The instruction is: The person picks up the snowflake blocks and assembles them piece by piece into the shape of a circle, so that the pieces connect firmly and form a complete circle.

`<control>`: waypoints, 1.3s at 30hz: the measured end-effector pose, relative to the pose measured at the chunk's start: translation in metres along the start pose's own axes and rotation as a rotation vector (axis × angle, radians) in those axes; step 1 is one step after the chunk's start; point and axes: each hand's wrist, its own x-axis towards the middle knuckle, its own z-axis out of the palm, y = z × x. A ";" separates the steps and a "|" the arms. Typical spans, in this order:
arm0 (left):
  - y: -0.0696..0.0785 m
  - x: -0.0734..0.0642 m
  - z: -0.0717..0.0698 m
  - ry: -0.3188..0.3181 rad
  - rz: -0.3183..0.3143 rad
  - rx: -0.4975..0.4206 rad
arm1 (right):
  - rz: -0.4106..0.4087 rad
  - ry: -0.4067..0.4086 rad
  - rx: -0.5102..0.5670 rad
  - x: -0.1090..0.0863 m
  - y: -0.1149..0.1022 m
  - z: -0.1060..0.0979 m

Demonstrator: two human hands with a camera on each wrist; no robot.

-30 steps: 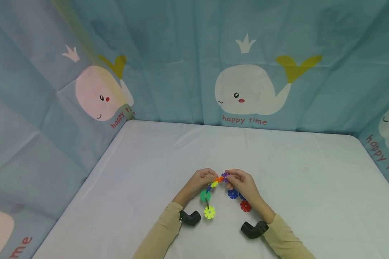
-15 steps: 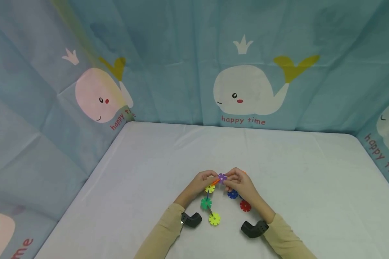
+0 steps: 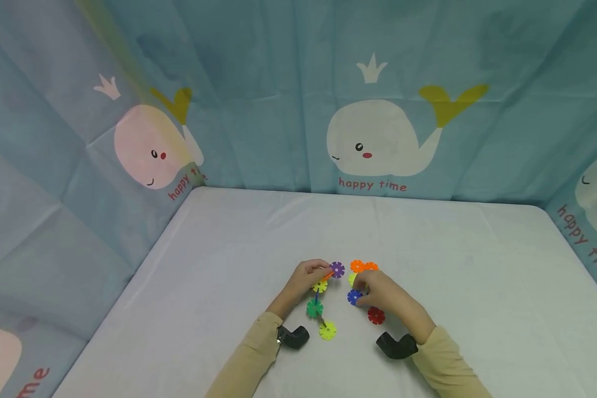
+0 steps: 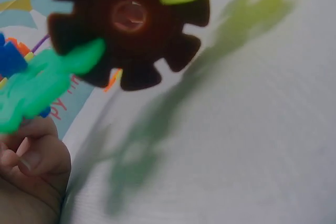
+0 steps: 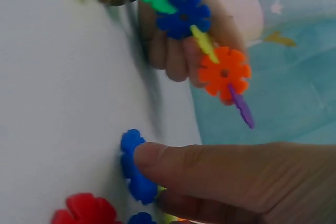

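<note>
My left hand (image 3: 310,275) pinches an orange notched disc (image 5: 224,72) in a linked chain of plastic discs. A purple disc (image 3: 336,270) projects at the chain's upper end. From there hang a yellow disc (image 3: 320,286), a blue disc (image 5: 184,16), a green disc (image 3: 315,308), a brown disc (image 4: 89,14) and a last yellow disc (image 3: 328,330). My right hand (image 3: 384,293) is over several loose discs, its thumb against or just above a loose blue disc (image 3: 353,297); whether it grips this disc is unclear. Part of that disc is hidden by the thumb.
Beyond my right hand lie two orange discs (image 3: 357,266) and a partly covered yellow disc (image 3: 352,279). A red disc (image 3: 376,315) lies nearer me. The white table (image 3: 457,265) reaches back to a blue curtain (image 3: 278,110) printed with whales.
My right hand has let go of the purple disc and moved right and down to the loose blue disc. The purple disc stays on the chain in my left hand.
</note>
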 end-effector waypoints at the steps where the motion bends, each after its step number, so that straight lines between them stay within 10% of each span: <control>1: -0.004 0.002 0.000 0.010 -0.005 -0.002 | 0.008 0.000 -0.015 0.000 0.000 0.002; 10: -0.016 0.007 0.000 0.041 -0.051 0.021 | -0.104 0.012 0.030 0.003 0.007 0.005; 19: 0.014 -0.004 0.002 0.016 -0.027 0.056 | -0.266 0.331 0.260 0.006 0.012 0.002; 39: 0.004 0.000 0.006 0.034 -0.029 0.084 | -0.294 0.447 0.459 0.013 0.017 0.021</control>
